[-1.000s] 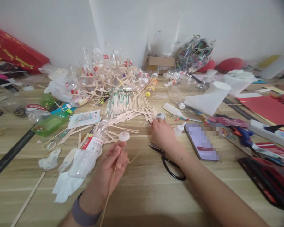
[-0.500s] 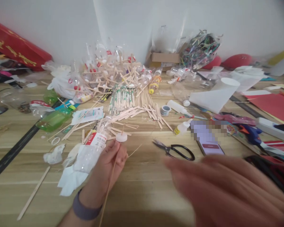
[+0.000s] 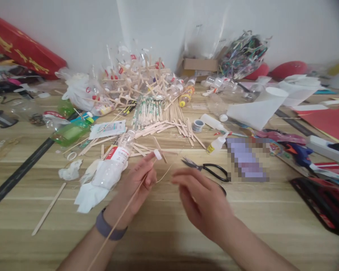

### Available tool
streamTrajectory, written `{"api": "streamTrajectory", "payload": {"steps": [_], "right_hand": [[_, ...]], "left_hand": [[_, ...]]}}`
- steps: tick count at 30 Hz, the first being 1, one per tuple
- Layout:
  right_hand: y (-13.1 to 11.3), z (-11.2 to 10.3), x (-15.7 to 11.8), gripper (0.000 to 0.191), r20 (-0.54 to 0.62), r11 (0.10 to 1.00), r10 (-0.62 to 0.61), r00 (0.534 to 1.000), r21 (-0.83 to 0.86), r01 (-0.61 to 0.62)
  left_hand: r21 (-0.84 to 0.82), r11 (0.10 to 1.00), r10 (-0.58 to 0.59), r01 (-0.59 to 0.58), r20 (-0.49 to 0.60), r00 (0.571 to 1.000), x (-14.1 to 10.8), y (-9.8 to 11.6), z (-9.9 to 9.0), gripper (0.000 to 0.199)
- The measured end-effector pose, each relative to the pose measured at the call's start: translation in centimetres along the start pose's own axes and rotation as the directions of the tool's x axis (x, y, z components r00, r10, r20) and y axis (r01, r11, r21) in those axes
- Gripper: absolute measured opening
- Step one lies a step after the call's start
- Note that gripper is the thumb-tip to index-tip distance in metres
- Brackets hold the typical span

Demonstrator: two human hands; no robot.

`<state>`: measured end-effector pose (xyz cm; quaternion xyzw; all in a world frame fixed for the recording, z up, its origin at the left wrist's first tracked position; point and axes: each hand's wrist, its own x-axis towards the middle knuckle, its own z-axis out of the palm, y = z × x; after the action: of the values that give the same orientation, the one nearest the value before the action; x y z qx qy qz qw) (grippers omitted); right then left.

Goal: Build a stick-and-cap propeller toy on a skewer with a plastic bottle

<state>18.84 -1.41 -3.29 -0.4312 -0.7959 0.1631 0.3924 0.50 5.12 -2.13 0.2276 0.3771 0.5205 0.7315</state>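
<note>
My left hand [image 3: 141,180] is closed round a long thin wooden stick [image 3: 121,215], which slants down across my wrist to the bottom edge. At its fingertips is a white bottle cap [image 3: 157,154], tilted, with a flat wooden stick [image 3: 160,147] against its far side. A thin pale strand [image 3: 165,174] sticks out to the right of this hand. My right hand [image 3: 205,201] hovers just to the right, fingers loosely bent and apart, with nothing visible in them. Scissors with black handles [image 3: 205,167] lie right behind it, partly covered by the hand.
A clear plastic bottle [image 3: 117,158] lies on tissue at left. Behind are bundled wooden sticks [image 3: 173,107] and piled bottles. A glue bottle [image 3: 216,145], solder spool [image 3: 198,125], phone [image 3: 247,160] and blue glue gun [image 3: 299,152] lie to the right. One craft stick [image 3: 49,209] lies front left.
My right hand has come in from the lower right toward my left hand. The cap in my left hand has tipped over and shifted slightly right and up.
</note>
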Motion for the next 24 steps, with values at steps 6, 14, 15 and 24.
{"api": "streamTrajectory", "payload": {"steps": [6, 14, 15, 24], "right_hand": [[2.2, 4.1, 4.6, 0.035, 0.294, 0.945, 0.142, 0.945, 0.244, -0.218], [3.0, 4.0, 2.9, 0.029, 0.253, 0.958, 0.154, 0.955, 0.197, -0.207], [3.1, 4.0, 2.8, 0.029, 0.242, 0.964, 0.149, 0.959, 0.180, -0.195], [3.6, 3.7, 3.0, 0.025, 0.185, 0.932, 0.217, 0.958, 0.251, -0.260]], "left_hand": [[-0.038, 0.999, 0.040, -0.038, 0.049, 0.998, 0.2, -0.7, 0.0, 0.037], [-0.003, 1.000, 0.021, -0.021, -0.001, 1.000, 0.5, -1.0, -0.2, 0.041], [0.012, 0.999, 0.033, -0.033, -0.016, 0.999, 0.7, -1.0, -0.3, 0.041], [0.270, 0.961, 0.059, -0.058, 0.004, 0.998, 0.8, -0.6, -0.4, 0.030]]}}
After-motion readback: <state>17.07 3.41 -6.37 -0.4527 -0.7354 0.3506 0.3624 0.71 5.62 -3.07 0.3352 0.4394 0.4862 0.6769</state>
